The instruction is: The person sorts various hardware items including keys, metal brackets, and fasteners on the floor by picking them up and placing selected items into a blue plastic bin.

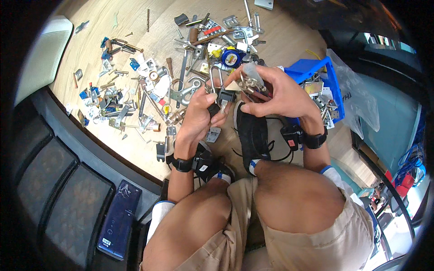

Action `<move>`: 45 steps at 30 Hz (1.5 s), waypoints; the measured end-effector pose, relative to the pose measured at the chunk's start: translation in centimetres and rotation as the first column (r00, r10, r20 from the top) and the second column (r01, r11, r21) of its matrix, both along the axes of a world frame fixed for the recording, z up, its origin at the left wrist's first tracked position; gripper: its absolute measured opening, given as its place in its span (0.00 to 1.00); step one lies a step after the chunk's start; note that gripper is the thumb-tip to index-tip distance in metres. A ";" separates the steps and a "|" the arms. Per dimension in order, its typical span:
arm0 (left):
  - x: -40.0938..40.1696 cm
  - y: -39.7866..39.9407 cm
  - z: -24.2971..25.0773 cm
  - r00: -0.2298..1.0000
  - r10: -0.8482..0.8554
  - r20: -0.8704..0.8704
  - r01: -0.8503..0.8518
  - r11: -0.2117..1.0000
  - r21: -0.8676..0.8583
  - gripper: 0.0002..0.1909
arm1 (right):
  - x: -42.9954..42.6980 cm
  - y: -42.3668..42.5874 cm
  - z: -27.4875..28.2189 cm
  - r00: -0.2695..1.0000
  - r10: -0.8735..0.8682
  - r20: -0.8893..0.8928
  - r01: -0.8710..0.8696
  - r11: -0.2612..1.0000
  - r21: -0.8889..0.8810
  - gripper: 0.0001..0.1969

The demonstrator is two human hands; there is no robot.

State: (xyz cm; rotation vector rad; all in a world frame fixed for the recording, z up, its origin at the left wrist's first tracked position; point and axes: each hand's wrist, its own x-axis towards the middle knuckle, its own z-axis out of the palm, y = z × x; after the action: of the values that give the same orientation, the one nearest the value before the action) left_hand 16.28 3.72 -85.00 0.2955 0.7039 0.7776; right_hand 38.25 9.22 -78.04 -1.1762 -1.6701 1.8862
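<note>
My left hand grips a black padlock whose steel shackle points away from me. A key sticks out of the padlock's near end. To its right, my right hand holds a bunch of small metal pieces, possibly keys, with a scrap of clear plastic among them. Fingers hide part of that bunch. Just beyond both hands lies a blue tape measure. A metal hinge piece rests on the wood-patterned surface below the left hand.
Loose hardware is scattered to the left, with more metal parts at the far side. At right stands a blue plastic bin of metal fittings beside a clear plastic bag. My black shoe is under the hands; a blue box lies lower left.
</note>
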 end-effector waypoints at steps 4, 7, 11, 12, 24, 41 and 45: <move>-0.4 -0.1 0.0 0.999 0.033 0.003 -0.033 0.999 -0.029 0.18 | -0.8 -0.1 0.0 0.998 0.055 0.010 -0.056 0.980 0.191 0.24; -0.6 -1.1 -0.7 0.988 0.047 -0.145 -0.043 0.999 0.027 0.16 | -1.4 -0.5 -0.3 0.993 0.077 0.086 -0.101 0.942 0.319 0.25; -0.8 -1.4 -1.4 0.983 0.054 -0.176 -0.053 0.999 0.013 0.20 | -2.1 -0.6 -0.1 0.984 0.136 0.115 -0.167 0.931 0.324 0.27; -0.8 -1.5 -1.2 0.986 0.065 -0.153 -0.066 0.998 -0.001 0.21 | -1.9 -0.6 -0.1 0.978 0.156 0.137 -0.192 0.932 0.309 0.28; -1.2 -1.4 0.0 0.993 0.058 -0.106 -0.056 0.998 0.027 0.15 | -0.8 0.1 0.1 0.971 0.236 -0.025 -0.223 0.944 0.243 0.27; -4.6 -1.6 -1.5 0.939 0.287 -0.188 -0.294 0.956 -0.008 0.13 | -2.4 4.7 -4.5 0.885 -0.123 0.449 0.026 0.976 0.214 0.23; -6.7 -1.8 -0.5 0.868 0.348 -0.354 -0.353 0.934 0.050 0.12 | -6.0 6.1 -10.5 0.825 -0.094 0.557 -0.012 0.983 0.183 0.26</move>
State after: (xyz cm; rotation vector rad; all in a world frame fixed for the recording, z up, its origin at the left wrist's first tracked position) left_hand 9.56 1.90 -85.54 0.3017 1.1300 1.0790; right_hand 32.28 15.29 -88.57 -1.7971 -2.0294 1.3878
